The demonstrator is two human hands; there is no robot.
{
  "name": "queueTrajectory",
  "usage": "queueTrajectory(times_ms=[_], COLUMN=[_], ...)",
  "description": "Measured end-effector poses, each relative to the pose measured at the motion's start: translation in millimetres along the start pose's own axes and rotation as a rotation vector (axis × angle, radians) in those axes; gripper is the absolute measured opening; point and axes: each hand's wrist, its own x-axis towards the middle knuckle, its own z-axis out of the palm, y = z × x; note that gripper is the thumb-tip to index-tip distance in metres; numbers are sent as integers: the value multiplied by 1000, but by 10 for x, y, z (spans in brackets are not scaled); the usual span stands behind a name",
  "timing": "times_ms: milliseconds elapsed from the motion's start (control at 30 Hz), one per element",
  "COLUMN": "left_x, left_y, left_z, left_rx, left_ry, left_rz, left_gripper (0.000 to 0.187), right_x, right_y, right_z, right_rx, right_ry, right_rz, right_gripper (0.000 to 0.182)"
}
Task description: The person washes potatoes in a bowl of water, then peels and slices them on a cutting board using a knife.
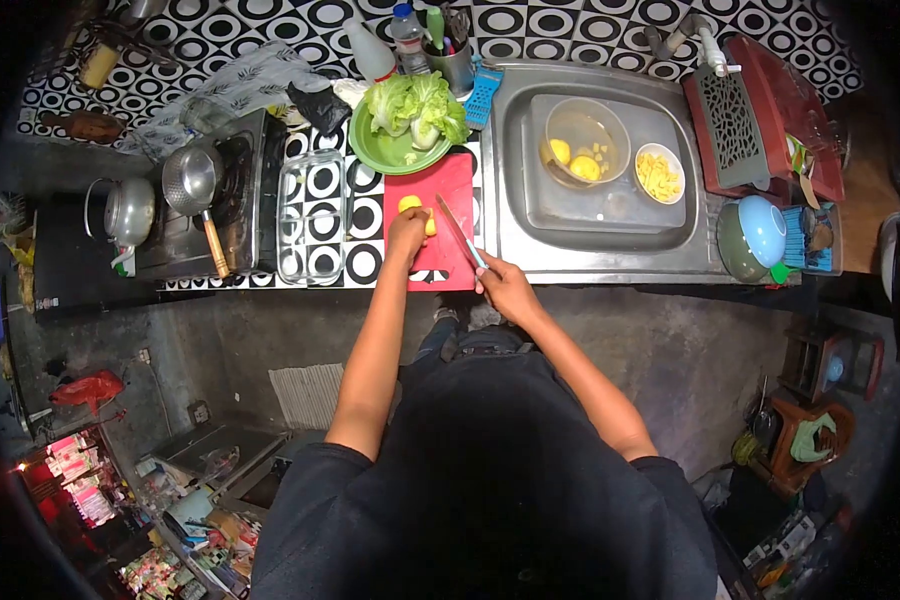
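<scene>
On the red cutting board (pixel 432 185) lie yellow pieces of what looks like peeled potato. My left hand (pixel 406 238) is closed, its fingertips on a potato piece (pixel 430 225). Just beyond those fingers is another yellow piece (pixel 409 202). My right hand (pixel 507 290) grips the light blue handle of a knife (pixel 454 222). Its blade points away from me over the board, to the right of the potato and apart from it.
A green bowl (pixel 368 157) of lettuce stands behind the board, a glass dish (pixel 288 235) to the left. In the sink (pixel 515 130) are a clear bowl (pixel 610 115) with water and yellow pieces, and a white bowl (pixel 679 186) of cut pieces. A stove (pixel 235 170) is far left.
</scene>
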Motion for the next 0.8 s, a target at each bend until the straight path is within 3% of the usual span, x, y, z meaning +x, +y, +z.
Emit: queueTrajectory(times_ms=[233, 800], left_x=[-99, -110], left_y=[31, -46], left_z=[-35, 18], left_rx=[-240, -261], left_ry=[-89, -111], left_rz=[-58, 3], left_gripper=[38, 40], right_x=[22, -77], right_y=[-8, -424], right_z=[157, 413], right_rx=[66, -243], right_ry=[37, 64], right_rz=[12, -45], right_gripper=[47, 53])
